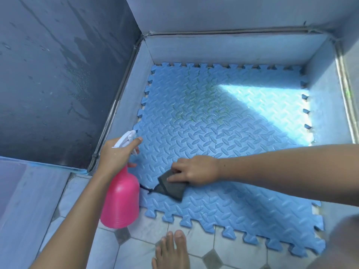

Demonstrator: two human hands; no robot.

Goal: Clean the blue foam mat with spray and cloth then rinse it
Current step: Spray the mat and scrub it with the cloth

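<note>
A blue foam mat with a raised tread pattern and jigsaw edges lies on the floor in a corner, with greenish stains towards its far middle. My left hand grips the white trigger head of a pink spray bottle, held upright over the mat's near left edge with its nozzle aimed at the mat. My right hand presses a dark grey cloth flat on the mat's near left part.
A low tiled kerb walls the mat in at the left, far and right sides. A wet dark wall rises on the left. My bare foot stands on the pale tiled floor just before the mat's near edge.
</note>
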